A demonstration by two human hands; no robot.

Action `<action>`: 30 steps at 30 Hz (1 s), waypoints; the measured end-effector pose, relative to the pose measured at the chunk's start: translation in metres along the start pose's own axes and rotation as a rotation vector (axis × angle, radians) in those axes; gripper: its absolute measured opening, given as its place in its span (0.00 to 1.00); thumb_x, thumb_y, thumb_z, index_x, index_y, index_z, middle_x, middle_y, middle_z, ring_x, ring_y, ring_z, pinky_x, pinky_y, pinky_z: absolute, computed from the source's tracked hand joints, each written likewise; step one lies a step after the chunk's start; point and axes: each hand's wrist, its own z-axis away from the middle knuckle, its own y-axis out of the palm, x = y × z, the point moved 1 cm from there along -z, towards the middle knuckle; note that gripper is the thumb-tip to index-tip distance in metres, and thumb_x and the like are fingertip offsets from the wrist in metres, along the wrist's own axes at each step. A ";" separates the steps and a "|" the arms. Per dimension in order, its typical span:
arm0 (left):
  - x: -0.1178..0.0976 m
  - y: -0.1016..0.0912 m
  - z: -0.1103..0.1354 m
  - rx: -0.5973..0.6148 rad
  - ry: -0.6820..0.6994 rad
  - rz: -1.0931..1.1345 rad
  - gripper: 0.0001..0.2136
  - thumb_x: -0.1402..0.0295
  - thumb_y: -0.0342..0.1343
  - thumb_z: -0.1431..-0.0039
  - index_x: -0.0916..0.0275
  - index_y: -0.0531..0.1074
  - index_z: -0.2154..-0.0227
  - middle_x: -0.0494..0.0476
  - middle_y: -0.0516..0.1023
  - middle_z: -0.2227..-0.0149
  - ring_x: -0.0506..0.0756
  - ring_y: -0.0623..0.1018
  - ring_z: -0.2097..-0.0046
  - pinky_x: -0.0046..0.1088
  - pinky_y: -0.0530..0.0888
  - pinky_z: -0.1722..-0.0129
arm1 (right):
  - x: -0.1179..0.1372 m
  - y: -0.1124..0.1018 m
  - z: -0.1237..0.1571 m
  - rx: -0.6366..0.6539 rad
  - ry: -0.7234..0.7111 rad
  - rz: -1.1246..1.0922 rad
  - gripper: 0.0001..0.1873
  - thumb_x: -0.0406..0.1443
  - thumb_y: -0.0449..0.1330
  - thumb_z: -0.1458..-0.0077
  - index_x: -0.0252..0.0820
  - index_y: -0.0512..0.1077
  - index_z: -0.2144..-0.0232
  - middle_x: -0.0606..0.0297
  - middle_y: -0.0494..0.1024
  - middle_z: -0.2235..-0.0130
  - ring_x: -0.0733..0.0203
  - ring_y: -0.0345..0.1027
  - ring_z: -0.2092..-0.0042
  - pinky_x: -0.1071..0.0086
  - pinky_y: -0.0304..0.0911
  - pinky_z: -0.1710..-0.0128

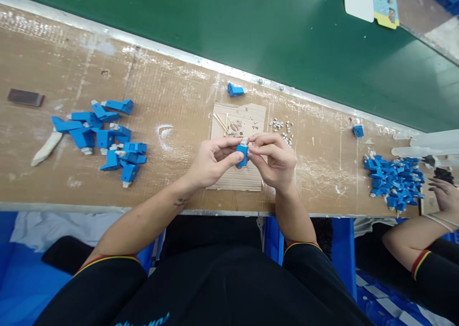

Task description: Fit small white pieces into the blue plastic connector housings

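My left hand (211, 161) pinches a small blue plastic part (242, 154) between thumb and fingers above a cardboard square (247, 118). My right hand (274, 158) meets it from the right, fingers pinched on a small white piece (245, 142) at the top of the blue part. Both hands are closed. Thin wooden sticks (222, 123) lie on the cardboard just beyond my fingers.
Larger assembled blue parts (107, 135) lie in a group at the left. A heap of small blue parts (394, 182) sits at the right, with another person's hand (444, 192) beside it. Tiny grey pieces (281, 127) lie near the cardboard. A green belt (251, 29) runs behind the worktop.
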 end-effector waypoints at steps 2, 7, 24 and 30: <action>-0.002 0.000 0.001 -0.007 0.036 -0.036 0.18 0.60 0.77 0.45 0.64 0.85 0.57 0.59 0.86 0.66 0.54 0.84 0.67 0.28 0.83 0.67 | 0.001 0.000 -0.001 0.011 -0.012 0.000 0.07 0.30 0.67 0.36 0.50 0.79 0.60 0.69 0.79 0.63 0.58 0.82 0.54 0.58 0.82 0.55; -0.008 0.000 0.001 0.031 0.078 -0.094 0.16 0.60 0.76 0.44 0.65 0.84 0.58 0.59 0.86 0.65 0.56 0.85 0.63 0.29 0.84 0.63 | 0.000 0.000 0.000 0.016 -0.021 -0.020 0.06 0.32 0.67 0.36 0.51 0.80 0.61 0.68 0.81 0.63 0.57 0.82 0.53 0.57 0.82 0.54; 0.007 0.000 -0.004 0.134 -0.003 0.003 0.29 0.48 0.73 0.44 0.56 0.61 0.55 0.50 0.79 0.66 0.51 0.81 0.64 0.28 0.77 0.62 | -0.002 0.013 0.007 0.025 0.117 -0.158 0.10 0.44 0.67 0.35 0.53 0.81 0.52 0.62 0.86 0.60 0.54 0.80 0.57 0.58 0.77 0.55; -0.026 -0.014 0.000 0.024 0.221 -0.554 0.22 0.51 0.63 0.34 0.58 0.66 0.47 0.64 0.82 0.51 0.59 0.83 0.51 0.37 0.79 0.54 | -0.011 -0.033 0.006 -0.113 0.191 -0.141 0.16 0.52 0.69 0.39 0.49 0.80 0.59 0.63 0.83 0.64 0.57 0.79 0.63 0.62 0.76 0.63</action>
